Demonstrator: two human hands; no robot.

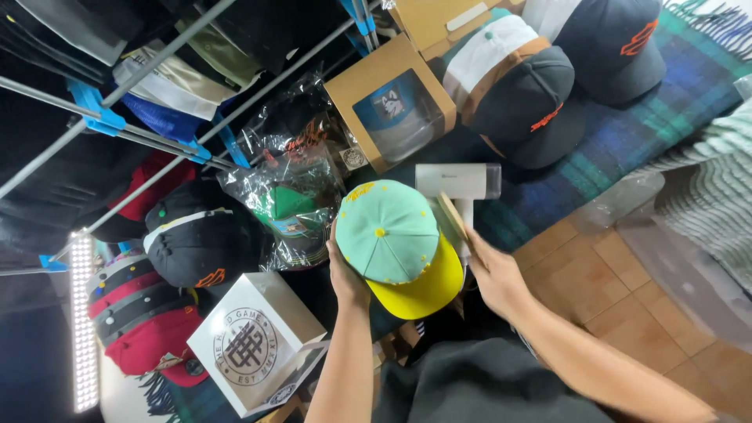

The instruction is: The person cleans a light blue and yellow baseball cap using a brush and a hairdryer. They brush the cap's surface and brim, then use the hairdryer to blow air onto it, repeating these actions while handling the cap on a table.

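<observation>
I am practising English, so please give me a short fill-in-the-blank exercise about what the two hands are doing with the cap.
1. The left hand holds a mint-green cap with a ____ brim.
2. The right hand holds a wooden ____ against the cap.
3. The white box lies to the ____ of the left hand.

Missing words: yellow; brush; left

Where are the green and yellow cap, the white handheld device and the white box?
green and yellow cap [389, 235], head view, on its mint crown.
white handheld device [457, 182], head view, on its barrel.
white box [249, 341], head view, on its front face.
</observation>
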